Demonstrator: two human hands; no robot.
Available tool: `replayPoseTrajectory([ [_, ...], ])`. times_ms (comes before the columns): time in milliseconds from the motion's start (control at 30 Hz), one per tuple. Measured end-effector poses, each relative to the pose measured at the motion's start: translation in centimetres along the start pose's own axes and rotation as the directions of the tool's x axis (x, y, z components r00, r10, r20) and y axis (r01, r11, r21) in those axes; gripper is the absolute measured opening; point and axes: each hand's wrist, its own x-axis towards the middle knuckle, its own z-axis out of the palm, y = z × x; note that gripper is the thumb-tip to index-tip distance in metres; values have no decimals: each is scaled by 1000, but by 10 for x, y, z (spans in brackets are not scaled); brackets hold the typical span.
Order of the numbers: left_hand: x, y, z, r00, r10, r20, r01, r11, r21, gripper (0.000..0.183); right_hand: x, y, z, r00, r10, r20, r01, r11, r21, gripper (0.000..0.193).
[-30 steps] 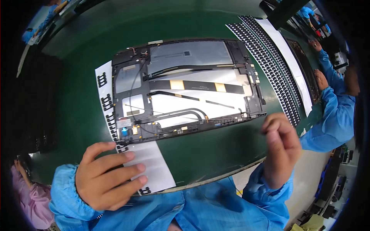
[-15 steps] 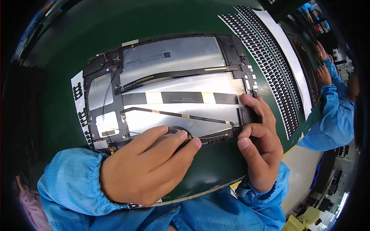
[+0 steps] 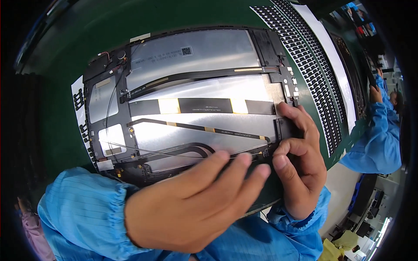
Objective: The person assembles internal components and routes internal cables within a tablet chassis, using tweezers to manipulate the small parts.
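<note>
An opened tablet (image 3: 196, 89) lies on the green table, its silver metal inside facing up. Black flat cables cross it, among them a long ribbon cable (image 3: 204, 106) with yellow-white patches and a slanting thin one (image 3: 196, 126). Near the lower edge runs a curved black cable (image 3: 174, 150), with thin wires beside it. My left hand (image 3: 196, 209) reaches over that edge, fingers stretched out and slightly blurred, their tips hiding part of it. At the lower right corner, my right hand (image 3: 302, 158) has its fingers curled around the tablet's edge, thumb close to the index finger.
Sheets with rows of small black parts (image 3: 305, 69) lie right of the tablet, beside a white strip (image 3: 324, 56). Another white sheet (image 3: 81, 111) sticks out at its left. At the far right, a co-worker's blue sleeve (image 3: 374, 139) and hand show.
My left hand has slid right along the lower edge, uncovering the curved cable and the lower left part. The tablet appears slightly higher in view. My right hand keeps its hold at the corner.
</note>
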Motion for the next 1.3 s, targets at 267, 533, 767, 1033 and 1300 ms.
replayPoseTrajectory([
  [267,6,-2,14,999,-4,33,3,1000,10,25,-5,1,4,992,-32,-123,25,998,-52,15],
  [533,7,-1,16,1000,-7,3,7,1000,-5,21,-4,0,-2,991,-43,-124,40,999,-30,20],
  [767,6,-3,17,1000,0,-5,0,1000,20,19,-2,1,5,988,-59,-143,41,991,-127,19],
  [1033,7,-4,15,999,40,-13,-40,999,23,21,0,-3,2,986,-76,-149,58,992,-116,17],
  [1300,3,-3,8,995,-90,33,95,969,-229,38,-7,16,6,970,-67,-233,94,990,105,19],
])
